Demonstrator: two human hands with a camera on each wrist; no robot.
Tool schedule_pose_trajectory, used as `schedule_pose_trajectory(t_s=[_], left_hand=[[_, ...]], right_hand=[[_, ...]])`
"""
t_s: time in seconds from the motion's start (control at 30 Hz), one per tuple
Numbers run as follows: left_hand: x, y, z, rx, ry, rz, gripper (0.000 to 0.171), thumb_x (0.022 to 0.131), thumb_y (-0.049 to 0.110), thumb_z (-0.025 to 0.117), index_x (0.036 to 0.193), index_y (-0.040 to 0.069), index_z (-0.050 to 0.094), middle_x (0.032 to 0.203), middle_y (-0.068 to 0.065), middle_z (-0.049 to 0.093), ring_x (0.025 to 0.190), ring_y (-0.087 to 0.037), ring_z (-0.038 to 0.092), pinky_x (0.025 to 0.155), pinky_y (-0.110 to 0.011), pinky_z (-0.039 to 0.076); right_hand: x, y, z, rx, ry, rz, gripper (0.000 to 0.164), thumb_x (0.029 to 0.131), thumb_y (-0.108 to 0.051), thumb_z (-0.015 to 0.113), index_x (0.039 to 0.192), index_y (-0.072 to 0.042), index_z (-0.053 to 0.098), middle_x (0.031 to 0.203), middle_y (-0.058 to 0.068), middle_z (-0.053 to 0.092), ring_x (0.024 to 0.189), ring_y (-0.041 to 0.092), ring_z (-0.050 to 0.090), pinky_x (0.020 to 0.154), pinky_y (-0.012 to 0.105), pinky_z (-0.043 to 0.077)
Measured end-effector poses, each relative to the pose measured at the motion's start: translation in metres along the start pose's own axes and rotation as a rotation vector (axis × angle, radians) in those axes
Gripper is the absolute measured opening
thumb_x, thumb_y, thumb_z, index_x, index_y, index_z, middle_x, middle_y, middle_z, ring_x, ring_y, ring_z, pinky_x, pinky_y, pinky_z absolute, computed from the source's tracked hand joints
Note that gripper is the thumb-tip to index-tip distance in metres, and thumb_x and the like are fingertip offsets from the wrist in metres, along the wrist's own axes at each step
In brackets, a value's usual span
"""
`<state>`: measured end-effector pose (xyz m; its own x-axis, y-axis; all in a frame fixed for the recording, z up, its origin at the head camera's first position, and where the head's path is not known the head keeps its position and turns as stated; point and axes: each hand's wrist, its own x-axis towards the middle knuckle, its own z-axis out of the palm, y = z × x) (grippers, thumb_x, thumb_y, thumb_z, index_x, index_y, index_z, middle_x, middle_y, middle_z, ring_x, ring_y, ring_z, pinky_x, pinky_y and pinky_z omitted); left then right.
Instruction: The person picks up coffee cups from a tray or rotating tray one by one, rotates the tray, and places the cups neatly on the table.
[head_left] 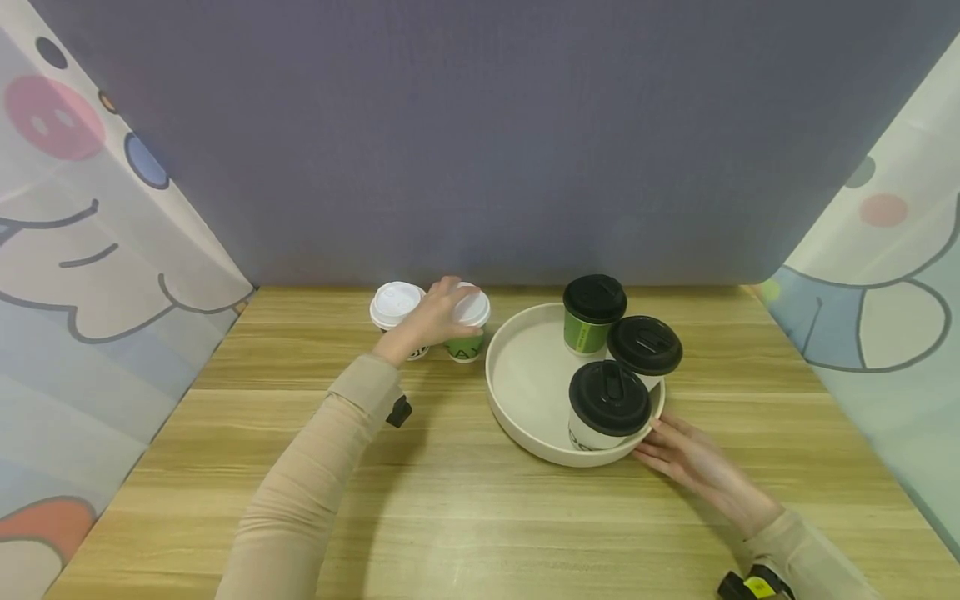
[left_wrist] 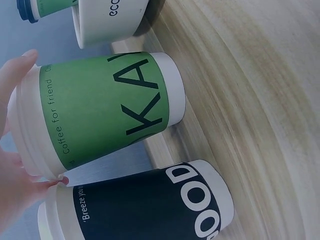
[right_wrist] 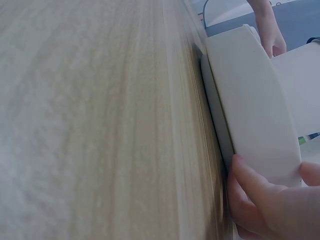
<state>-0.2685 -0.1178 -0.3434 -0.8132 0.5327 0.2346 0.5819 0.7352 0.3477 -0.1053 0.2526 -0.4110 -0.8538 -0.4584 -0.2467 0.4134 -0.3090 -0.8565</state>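
My left hand (head_left: 429,323) grips the white lid of a green paper coffee cup (left_wrist: 105,102), thumb on one side and fingers on the other. The cup stands upright on the table, apart from the tray. Close beside it is a dark-sleeved paper cup (left_wrist: 150,205) with a white lid, near my fingertips. My right hand (head_left: 701,468) holds the near right rim of a round cream tray (head_left: 525,392), its fingers against the outer wall. On the tray stand a green cup (head_left: 585,333) and two white cups, one in front (head_left: 609,400), all with black lids.
The wooden table (head_left: 480,525) extends in front of the tray and to both sides. A grey panel (head_left: 480,150) rises along its back edge. Printed cartoon curtains (head_left: 90,250) hang at left and right.
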Motion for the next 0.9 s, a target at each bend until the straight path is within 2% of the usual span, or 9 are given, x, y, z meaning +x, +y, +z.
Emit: schedule_pose_trajectory(t_s=[0.2, 0.27, 0.47, 0.7, 0.73, 0.8, 0.83, 0.9], left_hand=[[-0.001, 0.001, -0.001, 0.006, 0.018, 0.015, 0.070, 0.069, 0.040, 0.072, 0.125, 0.007, 0.047, 0.125, -0.024, 0.036, 0.112, -0.039, 0.037, 0.090, -0.048, 0.036], [-0.002, 0.003, -0.002, 0.005, 0.013, 0.008, 0.069, 0.068, 0.035, 0.073, 0.125, 0.004, 0.047, 0.126, -0.025, 0.036, 0.113, -0.039, 0.036, 0.092, -0.049, 0.035], [-0.002, 0.004, -0.001, 0.050, 0.037, 0.023, 0.069, 0.068, 0.036, 0.073, 0.124, 0.003, 0.048, 0.127, -0.027, 0.036, 0.118, -0.038, 0.034, 0.099, -0.047, 0.028], [-0.009, 0.012, -0.002, 0.067, 0.059, 0.016, 0.061, 0.075, 0.035, 0.067, 0.125, 0.007, 0.046, 0.132, -0.025, 0.033, 0.123, -0.036, 0.030, 0.102, -0.047, 0.024], [-0.010, 0.014, -0.003, 0.068, 0.065, 0.026, 0.059, 0.076, 0.034, 0.066, 0.125, 0.006, 0.046, 0.132, -0.025, 0.033, 0.122, -0.036, 0.031, 0.101, -0.047, 0.024], [-0.013, 0.018, -0.002, 0.069, 0.076, 0.054, 0.056, 0.078, 0.032, 0.065, 0.124, 0.006, 0.047, 0.131, -0.025, 0.034, 0.122, -0.037, 0.031, 0.101, -0.047, 0.026], [-0.014, 0.020, -0.002, 0.072, 0.084, 0.076, 0.054, 0.078, 0.031, 0.065, 0.123, 0.005, 0.048, 0.130, -0.025, 0.035, 0.121, -0.037, 0.032, 0.100, -0.047, 0.027], [-0.017, 0.025, -0.001, 0.084, 0.098, 0.124, 0.051, 0.078, 0.029, 0.065, 0.120, 0.004, 0.050, 0.128, -0.025, 0.037, 0.120, -0.037, 0.034, 0.099, -0.046, 0.029]], right_hand=[[0.001, 0.000, 0.000, -0.006, 0.006, -0.002, 0.071, 0.096, -0.016, 0.034, 0.131, 0.010, -0.022, 0.106, 0.006, 0.052, 0.100, 0.014, 0.054, 0.091, 0.030, 0.041], [0.001, 0.000, 0.000, -0.016, 0.013, -0.003, 0.070, 0.096, -0.016, 0.034, 0.131, 0.010, -0.021, 0.106, 0.006, 0.052, 0.099, 0.013, 0.054, 0.091, 0.030, 0.041], [0.001, -0.001, -0.001, -0.045, 0.022, -0.014, 0.070, 0.096, -0.017, 0.033, 0.130, 0.013, -0.020, 0.108, 0.009, 0.052, 0.099, 0.013, 0.054, 0.091, 0.030, 0.041], [0.000, -0.002, -0.005, -0.058, 0.003, -0.019, 0.069, 0.096, -0.014, 0.034, 0.129, 0.015, -0.019, 0.106, 0.006, 0.054, 0.098, 0.012, 0.055, 0.091, 0.030, 0.041], [0.000, -0.003, -0.007, -0.053, -0.013, -0.025, 0.064, 0.096, -0.013, 0.033, 0.132, 0.015, -0.012, 0.106, 0.006, 0.055, 0.099, 0.013, 0.055, 0.091, 0.031, 0.041], [-0.001, -0.004, -0.010, -0.027, -0.039, -0.033, 0.048, 0.096, -0.011, 0.034, 0.133, 0.010, 0.013, 0.106, 0.005, 0.056, 0.099, 0.015, 0.055, 0.090, 0.030, 0.042], [-0.001, -0.004, -0.011, -0.016, -0.049, -0.035, 0.038, 0.096, -0.011, 0.033, 0.130, 0.005, 0.026, 0.105, 0.004, 0.057, 0.099, 0.015, 0.055, 0.089, 0.030, 0.042], [-0.001, -0.006, -0.015, -0.001, -0.058, -0.037, 0.023, 0.096, -0.011, 0.032, 0.117, -0.009, 0.041, 0.105, 0.002, 0.058, 0.099, 0.015, 0.056, 0.089, 0.029, 0.043]])
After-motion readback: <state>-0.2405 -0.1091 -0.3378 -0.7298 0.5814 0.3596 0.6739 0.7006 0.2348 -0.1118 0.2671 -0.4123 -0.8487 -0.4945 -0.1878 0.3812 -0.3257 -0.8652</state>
